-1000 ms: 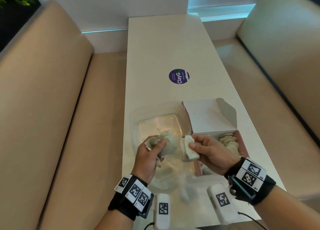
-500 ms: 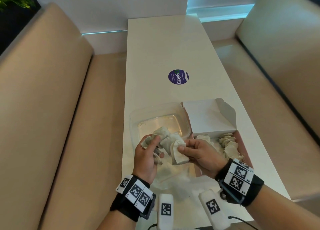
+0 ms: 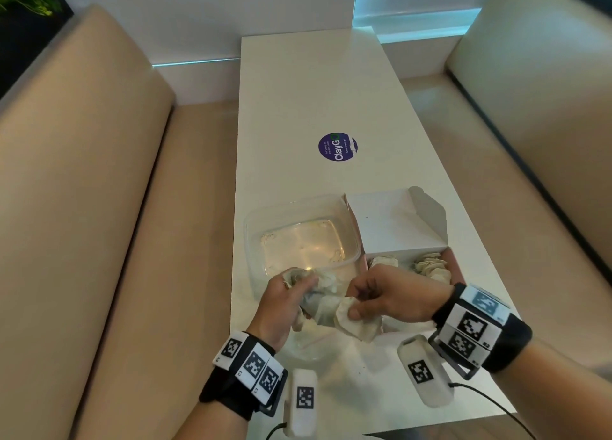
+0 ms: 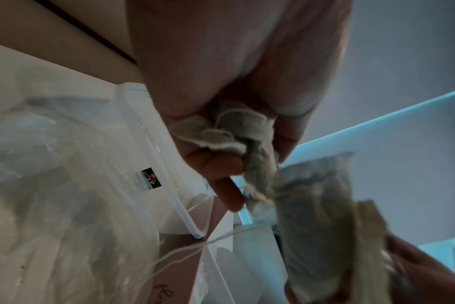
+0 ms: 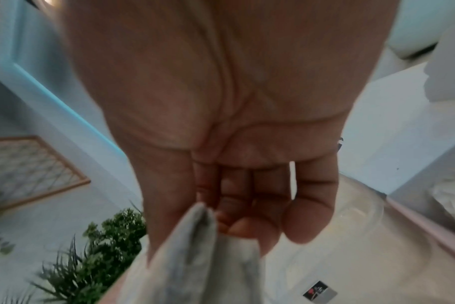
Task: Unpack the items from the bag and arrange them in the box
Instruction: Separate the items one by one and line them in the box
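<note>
Box (image 3: pixel 414 231) lies open on the counter (image 3: pixel 314 108) just right of one clear tub (image 3: pixel 298 237) — nearer the right hand (image 3: pixel 387 297). Left hand (image 3: pixel 284 304) grips a clump of sachets (image 3: pixel 318 294); right fingers (image 3: pixel 356 313) pinch one sachet (image 3: pixel 356 327), long axis toward the box. Two stacks already inside.

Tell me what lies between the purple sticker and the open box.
Only bare white table lies between the purple sticker and the open box; the head view shows it.
</note>
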Tool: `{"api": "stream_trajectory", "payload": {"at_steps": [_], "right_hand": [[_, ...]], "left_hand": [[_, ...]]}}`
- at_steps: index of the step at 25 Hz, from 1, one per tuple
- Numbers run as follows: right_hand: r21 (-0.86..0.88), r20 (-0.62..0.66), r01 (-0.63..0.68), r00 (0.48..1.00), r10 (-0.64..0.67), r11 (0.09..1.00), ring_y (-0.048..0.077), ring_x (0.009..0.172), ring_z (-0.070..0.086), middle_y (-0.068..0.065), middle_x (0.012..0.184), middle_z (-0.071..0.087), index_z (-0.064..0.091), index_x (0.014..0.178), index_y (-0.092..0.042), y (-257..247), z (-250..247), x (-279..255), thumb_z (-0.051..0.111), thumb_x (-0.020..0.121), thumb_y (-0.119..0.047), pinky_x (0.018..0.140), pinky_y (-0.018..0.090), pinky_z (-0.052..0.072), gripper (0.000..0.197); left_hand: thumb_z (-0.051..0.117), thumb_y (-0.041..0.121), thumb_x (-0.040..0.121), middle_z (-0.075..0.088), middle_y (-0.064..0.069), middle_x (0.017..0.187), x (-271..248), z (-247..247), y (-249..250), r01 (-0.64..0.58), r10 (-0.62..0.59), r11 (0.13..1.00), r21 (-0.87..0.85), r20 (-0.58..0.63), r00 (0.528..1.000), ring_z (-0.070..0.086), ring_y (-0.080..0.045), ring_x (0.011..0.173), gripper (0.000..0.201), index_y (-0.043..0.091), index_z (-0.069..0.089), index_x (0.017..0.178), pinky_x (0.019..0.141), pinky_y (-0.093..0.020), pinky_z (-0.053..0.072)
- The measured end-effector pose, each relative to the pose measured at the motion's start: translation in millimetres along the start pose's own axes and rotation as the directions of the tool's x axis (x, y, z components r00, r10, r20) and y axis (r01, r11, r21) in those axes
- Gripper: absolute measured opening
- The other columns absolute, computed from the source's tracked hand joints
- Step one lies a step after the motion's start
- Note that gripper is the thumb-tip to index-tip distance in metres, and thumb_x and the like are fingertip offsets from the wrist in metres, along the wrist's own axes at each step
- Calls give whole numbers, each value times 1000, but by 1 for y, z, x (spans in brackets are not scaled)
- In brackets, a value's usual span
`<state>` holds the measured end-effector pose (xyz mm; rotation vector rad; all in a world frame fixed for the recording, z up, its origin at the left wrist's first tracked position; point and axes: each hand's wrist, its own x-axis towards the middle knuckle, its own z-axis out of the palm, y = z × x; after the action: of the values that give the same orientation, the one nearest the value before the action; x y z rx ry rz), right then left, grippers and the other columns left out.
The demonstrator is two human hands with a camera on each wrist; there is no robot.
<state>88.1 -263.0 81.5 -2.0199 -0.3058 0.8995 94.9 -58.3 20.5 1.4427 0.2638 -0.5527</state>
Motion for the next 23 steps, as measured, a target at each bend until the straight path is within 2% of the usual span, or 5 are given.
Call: {"api": "stream_trajectory", "payload": {"at_steps": [5,7,14,19,23], "right_hand": [[-323,-90,-71,995,44,944,6,57,42,-8,63,47,55,70,-21,3,1,14,64,85,-27,57,17,35,19],[-303,-124,-57,992,20,951,5,57,43,-10,62,47,51,64,-26,3,4,15,65,85,-26,57,17,34,25],[326,-276,57,960,37,944,21,72,45,7,74,47,66,102,-20,33,2,11,73,78,-11,71,35,41,27],[818,-175,141,985,8,558,17,81,66,10,93,69,64,113,-6,39,-8,2,87,58,-25,72,25,55,62],[632,-113,40,993,41,774,29,93,62,27,104,65,66,109,-6,36,-7,12,79,70,-19,84,33,52,43]], "left_hand": [[66,51,76,58,-26,81,-7,5,-7,10,-30,996,93,215,976,52,-35,69,59,-3,61,96,57,-40,47],[73,52,72,54,-23,77,-12,5,-8,-7,-5,999,44,261,965,45,-29,58,66,-5,60,102,46,-30,40],[70,15,71,56,-6,60,-10,2,-9,-77,82,996,-35,157,984,40,-14,38,16,13,72,87,35,-20,34],[76,23,66,62,-20,88,-8,0,-12,-79,91,995,-67,213,973,56,-33,79,25,17,74,91,75,-47,44],[74,21,67,66,-27,101,-10,0,-8,-114,113,993,-13,278,954,63,-31,94,44,-1,66,103,90,-49,48]]}}
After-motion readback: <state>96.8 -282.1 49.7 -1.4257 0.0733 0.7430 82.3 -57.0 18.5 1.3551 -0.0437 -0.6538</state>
